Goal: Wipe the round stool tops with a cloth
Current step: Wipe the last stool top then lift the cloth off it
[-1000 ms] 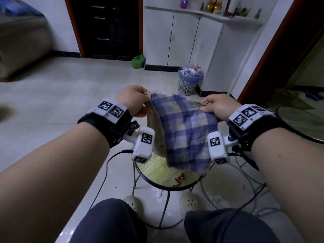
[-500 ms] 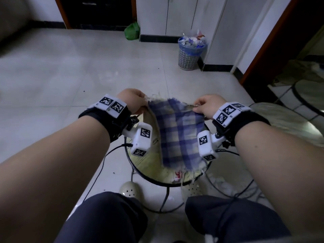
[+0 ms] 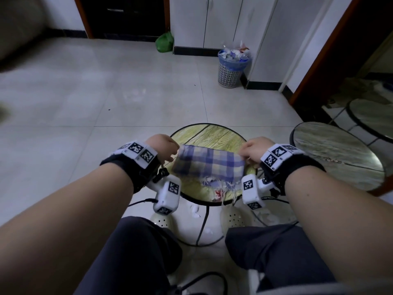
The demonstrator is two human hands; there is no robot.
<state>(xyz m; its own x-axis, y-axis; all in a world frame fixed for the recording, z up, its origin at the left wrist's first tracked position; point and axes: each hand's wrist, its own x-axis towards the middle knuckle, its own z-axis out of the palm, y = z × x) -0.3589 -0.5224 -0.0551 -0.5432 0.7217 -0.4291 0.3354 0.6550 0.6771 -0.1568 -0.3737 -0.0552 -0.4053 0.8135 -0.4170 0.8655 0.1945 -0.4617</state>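
Note:
A blue-and-yellow checked cloth [image 3: 209, 166] is stretched between my hands, folded over into a band, its frayed edge trailing on the stool. My left hand [image 3: 162, 149] grips its left end and my right hand [image 3: 253, 153] pinches its right end. Under it stands a round stool [image 3: 209, 134] with a yellow-green wood-grain top and a black rim, right in front of my knees. A second round stool [image 3: 336, 154] with a grey top stands to the right, and part of a third stool [image 3: 372, 116] shows beyond it.
A full mesh waste basket [image 3: 230, 68] stands by the white cabinets [image 3: 225, 22] at the back. A green bag [image 3: 164, 42] lies near the dark door. Black cables [image 3: 202, 226] run across the floor under the stool, by my pale shoes [image 3: 231, 217]. Open tiled floor lies to the left.
The cloth, held up and hanging long before, has come down onto the stool top and folded into a short band. My view has tilted down and the stool's far half now shows.

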